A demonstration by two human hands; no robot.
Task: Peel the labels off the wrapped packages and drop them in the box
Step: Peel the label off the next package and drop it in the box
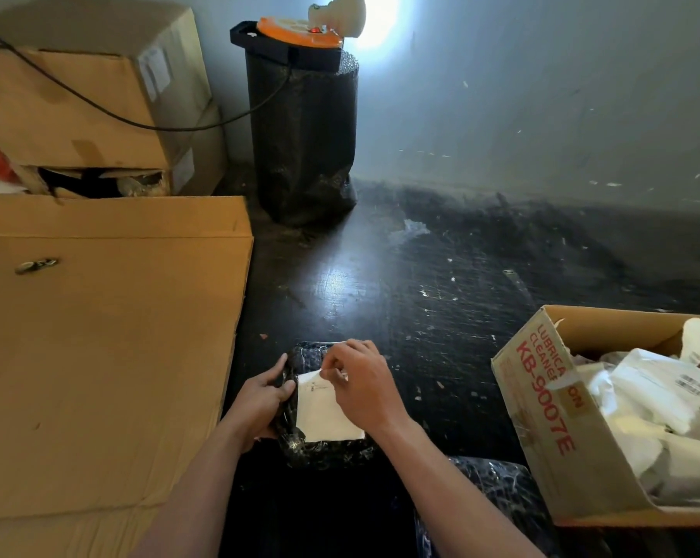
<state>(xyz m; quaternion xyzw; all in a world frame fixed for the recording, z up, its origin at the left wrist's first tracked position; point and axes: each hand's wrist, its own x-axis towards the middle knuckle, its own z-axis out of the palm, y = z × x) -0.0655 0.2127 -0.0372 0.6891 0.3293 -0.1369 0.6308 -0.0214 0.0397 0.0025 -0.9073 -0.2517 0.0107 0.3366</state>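
Observation:
A package wrapped in black bubble film (320,451) rests on the dark floor in front of me, with a white label (322,412) on its top face. My left hand (261,400) grips the package's left side. The fingertips of my right hand (360,384) pinch the label's upper corner, which looks slightly raised. To the right stands an open cardboard box (541,404) printed with red lettering and holding several crumpled white labels. A second black wrapped package (489,485) lies under my right forearm.
A large flat cardboard sheet (98,348) covers the floor on the left, with stacked cartons (78,102) behind it. A tall black bubble-wrap roll (304,143) stands by the wall, topped by an orange reel and a lamp. A black cable runs from it.

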